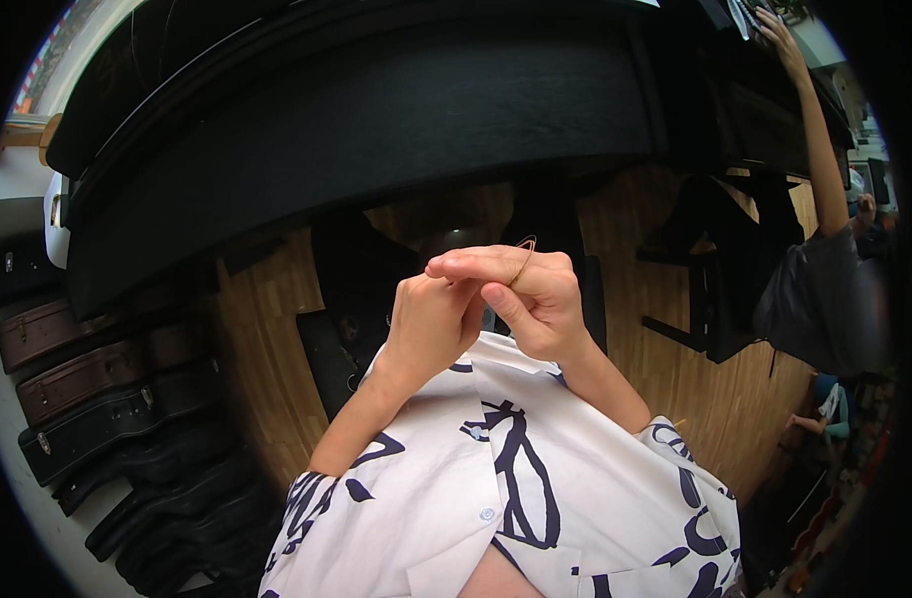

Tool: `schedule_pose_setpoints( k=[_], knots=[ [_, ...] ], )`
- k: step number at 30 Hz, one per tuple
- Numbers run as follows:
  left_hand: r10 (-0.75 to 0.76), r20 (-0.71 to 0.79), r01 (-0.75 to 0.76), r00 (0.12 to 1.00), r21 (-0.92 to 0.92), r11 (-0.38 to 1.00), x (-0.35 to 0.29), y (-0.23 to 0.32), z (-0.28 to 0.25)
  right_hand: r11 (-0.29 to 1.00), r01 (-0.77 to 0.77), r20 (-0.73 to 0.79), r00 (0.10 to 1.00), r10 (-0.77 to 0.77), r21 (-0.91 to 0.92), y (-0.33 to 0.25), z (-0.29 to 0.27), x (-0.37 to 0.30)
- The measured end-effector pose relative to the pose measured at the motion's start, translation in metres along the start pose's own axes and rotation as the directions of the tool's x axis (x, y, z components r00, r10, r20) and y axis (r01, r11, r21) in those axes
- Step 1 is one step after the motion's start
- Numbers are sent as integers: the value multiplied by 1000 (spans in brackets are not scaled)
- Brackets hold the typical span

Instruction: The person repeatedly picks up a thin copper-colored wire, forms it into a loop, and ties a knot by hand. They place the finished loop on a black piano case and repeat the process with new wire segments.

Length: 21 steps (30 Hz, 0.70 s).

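Strand [524, 262], perhaps looped, part-hidden by hands [434, 317]

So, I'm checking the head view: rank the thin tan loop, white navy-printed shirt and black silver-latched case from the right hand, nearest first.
1. Thin tan loop: on the right hand.
2. White navy-printed shirt: just below.
3. Black silver-latched case: far left.

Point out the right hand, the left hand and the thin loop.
Right hand [538, 300], head view: middle of the hand.
Left hand [429, 316], head view: back of the hand.
Thin loop [526, 261], head view: strand crossing the right hand.
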<state>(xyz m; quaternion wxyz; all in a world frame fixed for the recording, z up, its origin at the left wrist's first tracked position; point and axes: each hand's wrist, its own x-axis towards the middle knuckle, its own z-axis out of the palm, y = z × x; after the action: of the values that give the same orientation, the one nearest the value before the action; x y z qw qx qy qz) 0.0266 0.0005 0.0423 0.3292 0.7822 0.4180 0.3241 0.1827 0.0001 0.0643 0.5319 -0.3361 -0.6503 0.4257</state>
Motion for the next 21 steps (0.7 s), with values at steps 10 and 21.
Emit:
schedule_pose_setpoints(
  k=[10, 21],
  knots=[
    [31, -3, -31, 1000, -52, 998, -4, -7, 3, 996, 20, -18, 1000, -21, -84, 1, 8, 4],
    [-136, -40, 132, 990, -75, 988, 2, -1, -33, 697, -5, 181, 964, 193, -717, 10, -16, 4]
  ],
)
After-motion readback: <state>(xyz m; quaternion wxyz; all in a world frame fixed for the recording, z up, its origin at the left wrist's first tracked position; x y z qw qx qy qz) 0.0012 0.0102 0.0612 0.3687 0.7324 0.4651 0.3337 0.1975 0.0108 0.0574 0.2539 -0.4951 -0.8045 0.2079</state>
